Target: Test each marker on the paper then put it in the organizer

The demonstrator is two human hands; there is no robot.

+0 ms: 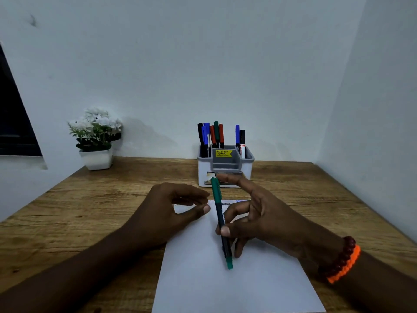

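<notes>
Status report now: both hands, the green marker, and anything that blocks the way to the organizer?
Right hand pinches green marker over paper. Left hand open, holds nothing. Organizer straight ahead, path unblocked.

One green felt-tip marker with a dark barrel [220, 219] is out over the one white sheet of paper [237, 283]. One grey-and-white plastic desk organizer [225, 168] holds eight capped markers [216, 136]: two black, three blue, two red, one green. One white-flowered plant in a white pot [96, 138] stands on one wooden table [79, 211]. Two hands show.
</notes>
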